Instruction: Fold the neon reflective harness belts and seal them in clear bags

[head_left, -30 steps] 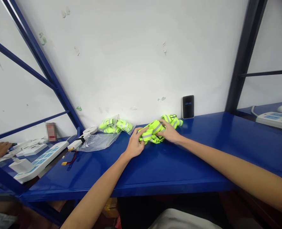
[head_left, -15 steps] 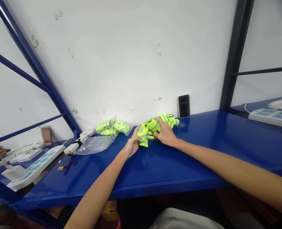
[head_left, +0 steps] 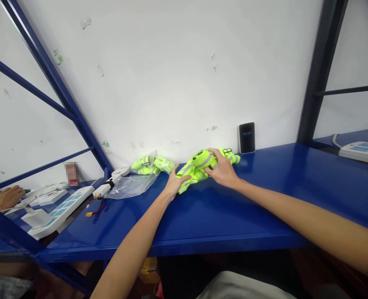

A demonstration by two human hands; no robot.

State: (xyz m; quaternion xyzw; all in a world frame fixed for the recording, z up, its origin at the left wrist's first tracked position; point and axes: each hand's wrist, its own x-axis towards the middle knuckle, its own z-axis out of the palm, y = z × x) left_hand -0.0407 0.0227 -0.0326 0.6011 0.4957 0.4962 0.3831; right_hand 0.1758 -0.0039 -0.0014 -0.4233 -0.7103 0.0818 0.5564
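Observation:
A crumpled neon yellow-green vest point(head_left: 197, 166) with grey reflective stripes lies at the back of the blue shelf point(head_left: 234, 211), close to the white wall. My left hand point(head_left: 175, 183) pinches its left end. My right hand point(head_left: 224, 169) is closed over its right part, fingers curled on the fabric. More of the same neon fabric point(head_left: 232, 156) sticks out beyond my right hand. A second bundle of neon vests point(head_left: 151, 165) rests to the left, partly in a clear bag.
A black phone point(head_left: 246, 138) leans upright against the wall. A clear zip bag point(head_left: 131, 185), a small white fan point(head_left: 119, 172), a wired connector point(head_left: 94, 207) and a power strip point(head_left: 59, 209) lie left. Another person's hand point(head_left: 8, 197) shows far left. Another power strip point(head_left: 361, 150) lies right.
Both hands have kept hold of the neon vest and reworked it; the bundle now lies more stretched out, its left end drawn lower by my left hand. The camera shifted slightly.

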